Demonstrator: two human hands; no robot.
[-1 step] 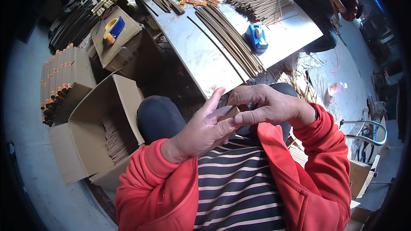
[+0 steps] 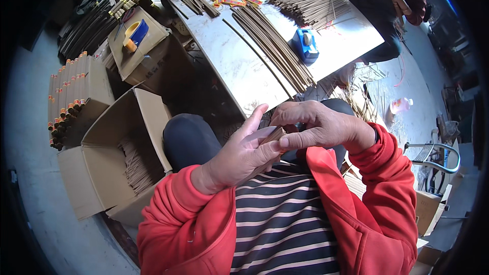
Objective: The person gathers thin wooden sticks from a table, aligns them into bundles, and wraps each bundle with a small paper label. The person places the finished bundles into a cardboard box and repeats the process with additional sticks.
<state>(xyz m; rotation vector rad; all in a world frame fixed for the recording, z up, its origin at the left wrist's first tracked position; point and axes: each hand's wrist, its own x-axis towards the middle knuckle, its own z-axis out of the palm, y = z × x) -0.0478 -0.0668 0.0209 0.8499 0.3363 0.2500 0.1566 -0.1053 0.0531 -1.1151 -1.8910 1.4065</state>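
Nothing moved since earlier frame; both hands same pose over lap. Left hand [image 2: 239, 155] cradles bundle of thin brown sticks [image 2: 269, 136], fingers half spread; right hand [image 2: 321, 127] pinches bundle's top end. Step, I judge: squaring sticks. Next calls for firm hold, ends level. Metal table [image 2: 239, 66] ahead; open carton [image 2: 109, 165] at left.

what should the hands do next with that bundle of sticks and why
Probably square the bundle up first. The left hand cradles the small bundle of brown sticks over the lap while the right hand pinches its upper end, so the grip is already set. Tapping or sliding the ends level looks sensible before it goes anywhere, such as the open cardboard box of similar sticks at the left knee.
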